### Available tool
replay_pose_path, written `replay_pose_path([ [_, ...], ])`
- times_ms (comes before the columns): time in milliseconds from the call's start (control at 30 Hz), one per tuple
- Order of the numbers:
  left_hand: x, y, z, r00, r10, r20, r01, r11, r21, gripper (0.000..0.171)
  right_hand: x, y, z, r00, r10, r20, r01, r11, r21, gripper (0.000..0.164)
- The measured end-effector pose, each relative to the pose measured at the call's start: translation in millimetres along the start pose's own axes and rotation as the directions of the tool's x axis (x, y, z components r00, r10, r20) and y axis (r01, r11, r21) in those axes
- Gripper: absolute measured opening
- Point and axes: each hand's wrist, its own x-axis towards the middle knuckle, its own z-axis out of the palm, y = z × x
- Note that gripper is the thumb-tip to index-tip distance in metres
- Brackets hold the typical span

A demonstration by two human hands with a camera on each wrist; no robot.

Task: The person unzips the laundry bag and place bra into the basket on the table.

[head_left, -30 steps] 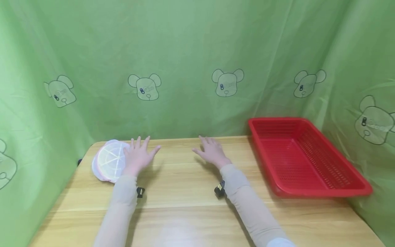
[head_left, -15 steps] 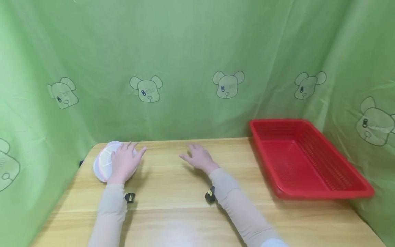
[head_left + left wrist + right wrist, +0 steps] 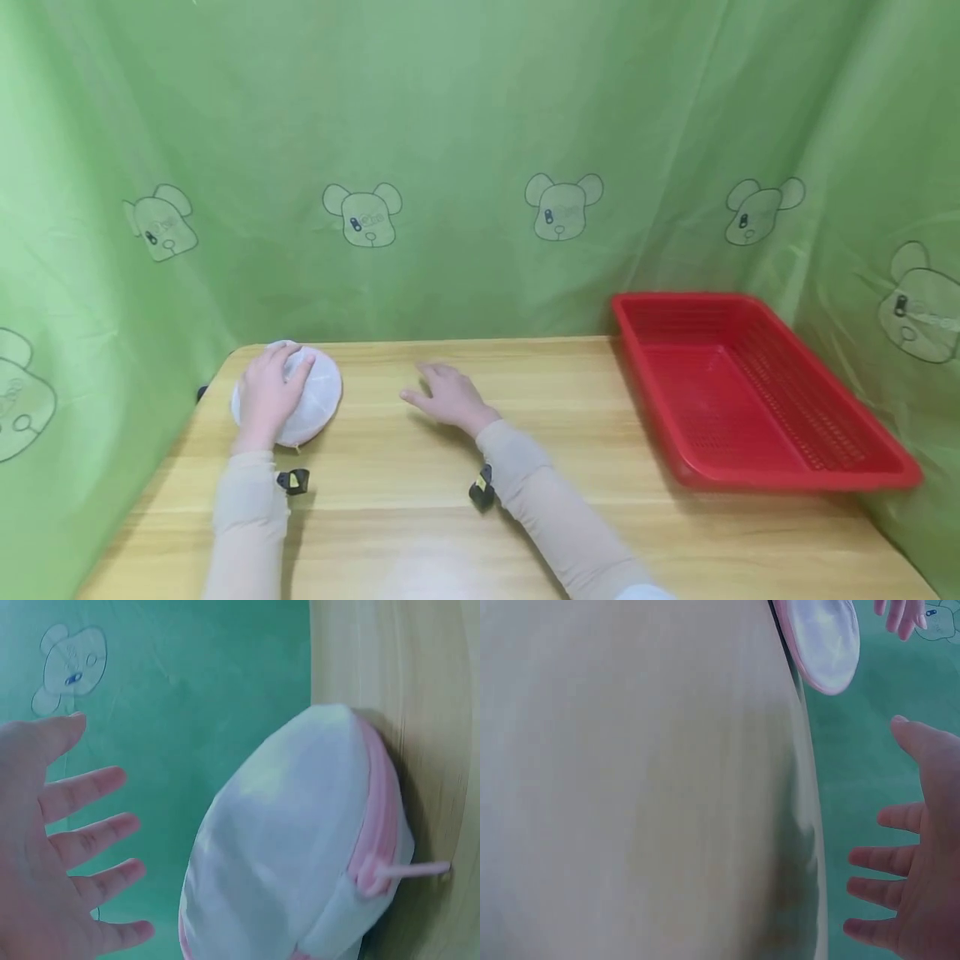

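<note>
A round white fabric pouch (image 3: 317,400) with pink edging lies at the table's far left corner. Its pink zipper (image 3: 381,802) and a thin pull tab (image 3: 416,870) show along the side in the left wrist view. My left hand (image 3: 266,392) is over the pouch's left part, hiding it from the head camera; in the left wrist view its spread fingers are apart from the fabric. To the right, my right hand (image 3: 450,398) hovers above the bare wood with fingers extended and nothing in them. The pouch also appears at the top of the right wrist view.
A large red plastic basket (image 3: 675,442) with slotted sides stands on the right of the wooden table (image 3: 390,533). Green curtains (image 3: 465,108) printed with bear heads hang behind and along both sides. Each wrist carries a small black device (image 3: 482,487).
Both hands have shifted left. The left one has come from the pouch's right edge across to its left part, uncovering the right side. The basket has stayed put.
</note>
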Motion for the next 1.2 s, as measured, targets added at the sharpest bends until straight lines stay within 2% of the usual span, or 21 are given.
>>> replay_pose_path([
  [133,0.6,-9.1,-5.5,1.000,-0.018,-0.023,0.017,0.999,-0.031,0.046,0,-12,6,1.000,0.005,0.023,-0.006,0.999,0.032,0.078],
  [300,1.0,-22.2,-8.7,0.997,-0.076,-0.006,0.075,0.992,-0.106,0.052,0,-23,12,1.000,-0.005,0.031,0.003,0.999,0.039,0.077],
  [467,0.1,-35.3,-12.1,0.985,-0.164,0.060,0.173,0.966,-0.195,0.063,1,-35,18,0.999,-0.024,0.048,0.021,0.997,0.068,0.079],
  [767,-6.1,-53.5,-11.2,0.953,-0.236,0.189,0.276,0.934,-0.226,0.074,0,-55,31,0.992,-0.006,0.125,-0.025,0.969,0.244,0.079],
  [833,-7.6,-58.7,-8.9,0.948,-0.249,0.200,0.294,0.925,-0.242,0.075,0,-58,35,0.991,-0.001,0.137,-0.041,0.951,0.306,0.078],
  [933,-9.4,-66.8,-6.2,0.945,-0.258,0.202,0.309,0.905,-0.291,0.075,3,-59,41,0.990,0.010,0.141,-0.068,0.906,0.417,0.076],
  [1067,-12.3,-75.2,-4.9,0.932,-0.284,0.223,0.349,0.866,-0.357,0.076,6,-61,46,0.991,0.035,0.127,-0.098,0.837,0.538,0.078],
  [1200,-15.1,-82.0,-4.8,0.917,-0.320,0.238,0.395,0.814,-0.426,0.069,7,-63,50,0.989,0.052,0.137,-0.127,0.771,0.624,0.083],
])
